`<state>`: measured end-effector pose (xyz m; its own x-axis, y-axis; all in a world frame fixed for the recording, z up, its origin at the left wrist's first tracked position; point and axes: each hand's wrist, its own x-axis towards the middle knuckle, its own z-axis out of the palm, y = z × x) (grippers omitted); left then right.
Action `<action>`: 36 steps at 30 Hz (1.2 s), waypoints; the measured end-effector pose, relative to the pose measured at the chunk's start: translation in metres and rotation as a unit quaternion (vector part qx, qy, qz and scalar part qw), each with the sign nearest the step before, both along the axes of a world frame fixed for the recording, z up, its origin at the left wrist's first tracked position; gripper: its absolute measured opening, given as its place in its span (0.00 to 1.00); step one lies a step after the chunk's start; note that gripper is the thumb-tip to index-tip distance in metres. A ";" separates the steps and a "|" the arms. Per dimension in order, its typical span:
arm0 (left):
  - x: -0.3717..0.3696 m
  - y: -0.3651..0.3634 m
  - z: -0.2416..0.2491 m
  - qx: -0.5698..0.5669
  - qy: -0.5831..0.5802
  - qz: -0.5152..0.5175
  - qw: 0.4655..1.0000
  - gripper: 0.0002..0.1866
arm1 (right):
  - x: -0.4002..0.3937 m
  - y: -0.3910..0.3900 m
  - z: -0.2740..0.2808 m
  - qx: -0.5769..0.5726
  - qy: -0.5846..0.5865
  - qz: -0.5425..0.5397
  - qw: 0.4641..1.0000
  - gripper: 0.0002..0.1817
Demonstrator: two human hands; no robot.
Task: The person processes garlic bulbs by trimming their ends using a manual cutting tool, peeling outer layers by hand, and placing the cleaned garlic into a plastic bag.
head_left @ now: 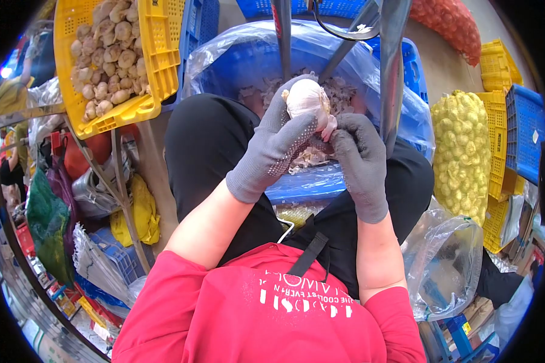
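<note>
Gloved left hand (278,142) wraps a garlic bulb (307,98), grip clamped on it above the lap. Gloved right hand (360,158) pinches the bulb's lower side, fingers together. Below: blue plastic-lined crate (248,60) of garlic skins; yellow crate (154,36) of bulbs beside it.

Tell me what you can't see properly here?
- Head view: the left hand wraps the garlic, hiding its near side.
- The right hand fingertips tuck under the garlic; what they pinch is hidden.
- The yellow crate is cut off by the top edge.
</note>
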<state>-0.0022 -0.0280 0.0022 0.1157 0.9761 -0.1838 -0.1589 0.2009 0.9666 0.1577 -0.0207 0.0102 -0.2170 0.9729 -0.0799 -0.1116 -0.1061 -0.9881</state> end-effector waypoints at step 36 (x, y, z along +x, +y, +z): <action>0.029 0.042 0.041 -0.213 -0.684 0.016 0.698 0.34 | 0.054 -0.018 0.133 -0.092 -0.169 -0.086 0.978 0.42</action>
<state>0.0271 0.0142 0.0427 0.4474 0.8723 -0.1971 -0.8847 0.3995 -0.2401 0.2113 -0.0385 0.1429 0.0176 0.9553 -0.2951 0.1861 -0.2931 -0.9378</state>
